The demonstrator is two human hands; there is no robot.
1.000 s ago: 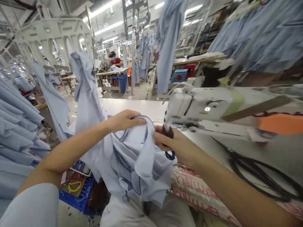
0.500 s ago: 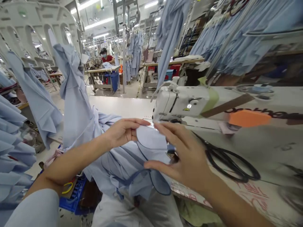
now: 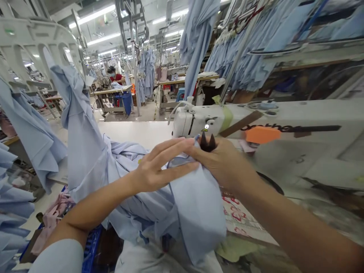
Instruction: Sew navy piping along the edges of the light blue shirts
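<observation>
A light-blue garment drapes over my lap and the table edge, with a dark seam line along one piece. My left hand grips its raised edge, fingers stretched over the cloth and thumb beneath. My right hand meets it there, pinching the same edge between thumb and finger. Two dark pointed blades of what look like thread snips stick up from my right hand; their handle is hidden in the palm. Just behind the hands stands the white sewing machine, its needle area covered by my fingers.
Light-blue garment pieces hang from a white rack at left, and more garments hang at back right. A blue crate with pink cloth stands low at left. Farther back, a person in red sits at a table.
My hands have come together on the garment's edge; the right has closed from an open spread. The snips' blades now point up. A cloth panel now hangs below the hands, and the view has shifted right.
</observation>
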